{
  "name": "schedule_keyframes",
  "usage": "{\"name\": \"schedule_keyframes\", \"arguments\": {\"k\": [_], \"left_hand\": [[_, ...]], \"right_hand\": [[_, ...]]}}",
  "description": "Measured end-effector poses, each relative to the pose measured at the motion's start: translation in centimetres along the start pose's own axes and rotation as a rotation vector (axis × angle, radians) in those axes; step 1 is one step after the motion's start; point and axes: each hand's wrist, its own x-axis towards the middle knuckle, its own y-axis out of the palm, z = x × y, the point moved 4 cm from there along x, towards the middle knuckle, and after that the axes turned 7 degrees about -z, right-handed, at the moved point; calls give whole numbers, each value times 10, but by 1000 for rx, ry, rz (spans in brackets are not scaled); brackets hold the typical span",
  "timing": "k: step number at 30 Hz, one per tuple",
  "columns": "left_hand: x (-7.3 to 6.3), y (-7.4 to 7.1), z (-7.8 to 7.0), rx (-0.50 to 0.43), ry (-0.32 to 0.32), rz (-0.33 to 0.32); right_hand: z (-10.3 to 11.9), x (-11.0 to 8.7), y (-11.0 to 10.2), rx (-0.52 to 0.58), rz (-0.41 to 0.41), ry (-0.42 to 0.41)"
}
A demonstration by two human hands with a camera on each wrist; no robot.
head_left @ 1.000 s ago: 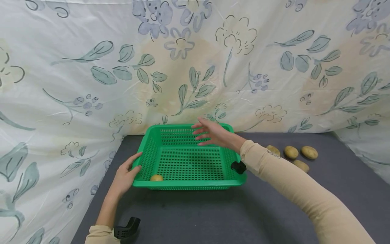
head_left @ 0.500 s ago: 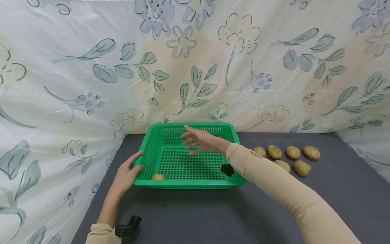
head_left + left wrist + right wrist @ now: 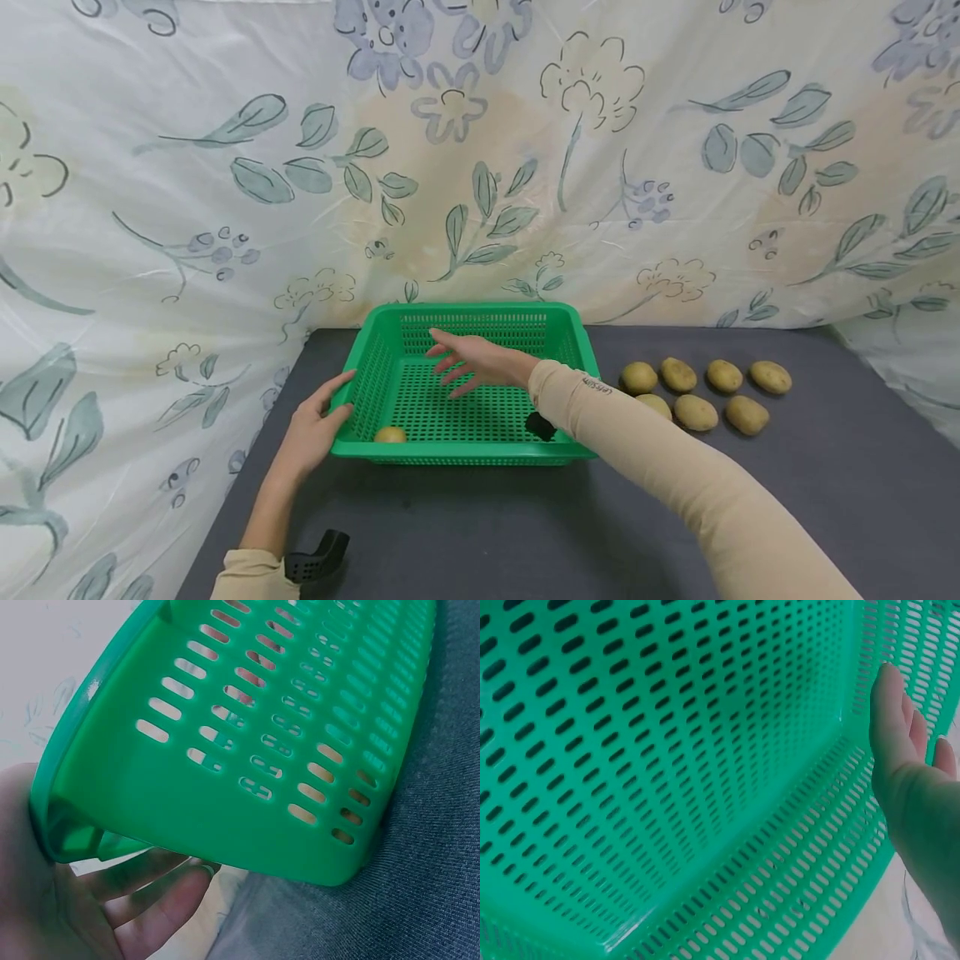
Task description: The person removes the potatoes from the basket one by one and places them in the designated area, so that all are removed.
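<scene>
A green plastic basket (image 3: 465, 448) with slotted walls sits on the dark table. My left hand (image 3: 311, 429) grips its left rim; in the left wrist view the fingers (image 3: 169, 904) curl under the rim beside the outer wall. One potato (image 3: 391, 435) lies inside, at the front left corner. Over the middle of the basket hovers my right hand (image 3: 476, 362), fingers spread and holding nothing. The right wrist view shows that hand (image 3: 911, 750) near a slotted side wall, with the basket floor (image 3: 667, 750) beside it.
Several potatoes stand in two rows right of the basket, such as a back one (image 3: 724, 377) and a front one (image 3: 747, 415). The right sleeve (image 3: 660, 467) partly covers the nearest potato (image 3: 654, 406). A flowered cloth (image 3: 480, 167) hangs behind the table (image 3: 480, 533).
My right hand has moved left and slightly toward me over the basket, its sleeve uncovering more potatoes on the right. My left hand stays on the rim.
</scene>
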Motion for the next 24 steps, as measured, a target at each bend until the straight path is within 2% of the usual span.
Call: {"name": "schedule_keyframes", "arguments": {"k": [12,24], "left_hand": [[-1,0,0,17,14,-6],[0,0,-1,16,8,-5]], "right_hand": [[-7,12,26,-49,44,32],[-13,21,47,-233,116,44]]}}
